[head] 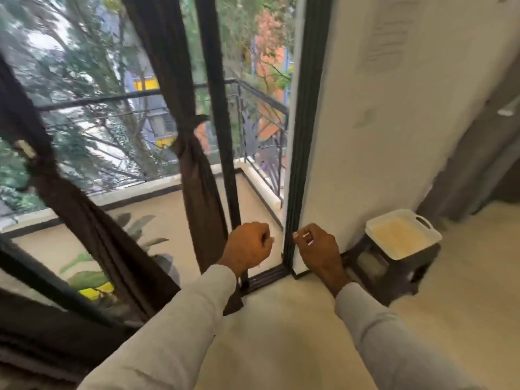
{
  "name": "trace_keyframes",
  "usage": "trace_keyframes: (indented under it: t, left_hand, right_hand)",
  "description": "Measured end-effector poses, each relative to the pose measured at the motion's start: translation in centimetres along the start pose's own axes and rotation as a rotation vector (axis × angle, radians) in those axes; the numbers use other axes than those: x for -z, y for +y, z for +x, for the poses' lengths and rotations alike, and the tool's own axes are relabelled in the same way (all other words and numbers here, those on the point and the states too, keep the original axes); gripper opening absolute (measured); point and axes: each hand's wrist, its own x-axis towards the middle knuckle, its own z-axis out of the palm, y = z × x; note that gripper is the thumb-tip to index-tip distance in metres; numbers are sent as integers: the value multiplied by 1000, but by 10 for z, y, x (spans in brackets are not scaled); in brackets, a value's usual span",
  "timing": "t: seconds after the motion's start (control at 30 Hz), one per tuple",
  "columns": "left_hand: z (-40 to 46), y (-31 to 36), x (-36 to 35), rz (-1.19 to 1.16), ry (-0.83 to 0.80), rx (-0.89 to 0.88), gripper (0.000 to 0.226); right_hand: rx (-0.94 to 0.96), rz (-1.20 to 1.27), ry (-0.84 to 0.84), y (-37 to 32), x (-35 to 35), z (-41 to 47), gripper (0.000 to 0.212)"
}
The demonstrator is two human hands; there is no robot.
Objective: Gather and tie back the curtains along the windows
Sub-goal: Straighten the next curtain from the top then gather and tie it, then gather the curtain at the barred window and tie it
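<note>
Two dark brown curtains hang along the window. The middle curtain [194,170] is gathered and knotted at mid-height beside the black window post [216,108]. The left curtain [70,198] is also bunched and tied, with a pale toggle at its knot. My left hand [249,244] is curled into a loose fist with nothing in it, just right of the middle curtain's lower end. My right hand [318,247] hangs with curled fingers in front of the black frame edge [298,164], and it holds nothing that I can make out.
A white wall [394,108] stands right of the window. At its foot, a white tray [402,233] lies on a small dark stool [394,271]. Outside are a balcony railing [253,108] and a potted plant [92,274]. Pale floor spreads below my arms.
</note>
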Motion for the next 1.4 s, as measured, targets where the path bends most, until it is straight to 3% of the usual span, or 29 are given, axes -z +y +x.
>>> trace_keyframes:
  t: [0.43,0.73,0.93,1.13,1.3,1.4]
  left_hand:
    - [134,276,-179,-41,-145,-188,23]
    - [246,442,-266,-133,-216,-350,51]
    - [349,541,-329,-189,-180,-424,39]
    - [480,617,-399,-183,-228,-454,43]
    - [580,691,-424,-140,-267,-515,30]
    - [637,736,-430,-123,-237,-574,33]
  right_hand:
    - [-207,-152,115,228,244,22,20]
    - [-328,-245,303,343,392,61,13]
    - [-372,-305,410,416,484,140,14]
    - [-405,-347,433,488,565,252,15]
    - [-441,-325,475,533,631,326,15]
    - [-442,-328,496,554,683,371,14]
